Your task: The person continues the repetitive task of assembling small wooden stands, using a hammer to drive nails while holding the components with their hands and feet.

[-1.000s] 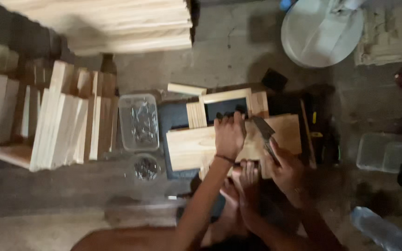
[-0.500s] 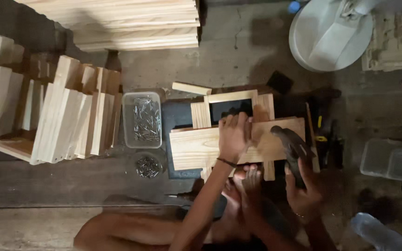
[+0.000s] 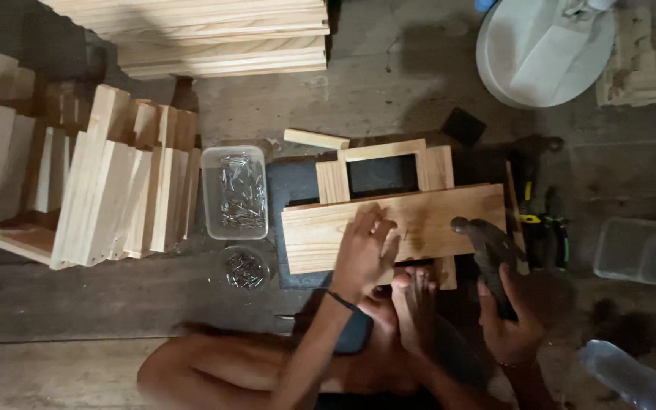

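While the person sat on the floor, the left hand [image 3: 364, 254] pressed flat, fingers spread, on a pale wooden plank [image 3: 393, 226] that lay across a small wooden frame [image 3: 383, 168]. Just right of the plank, the right hand [image 3: 512, 323] was closed around the handle of a dark hammer [image 3: 487, 254], its head beside the plank's right end. Bare toes [image 3: 411, 300] touched the plank's near edge. Left of the plank sat a clear tub of nails [image 3: 235, 192], and beyond it stood stacked wooden boards [image 3: 119, 193]. Pliers [image 3: 544, 220] lay right of the plank. It looked light, stiff and splintery, best held flat from above, clear of the striking spot.
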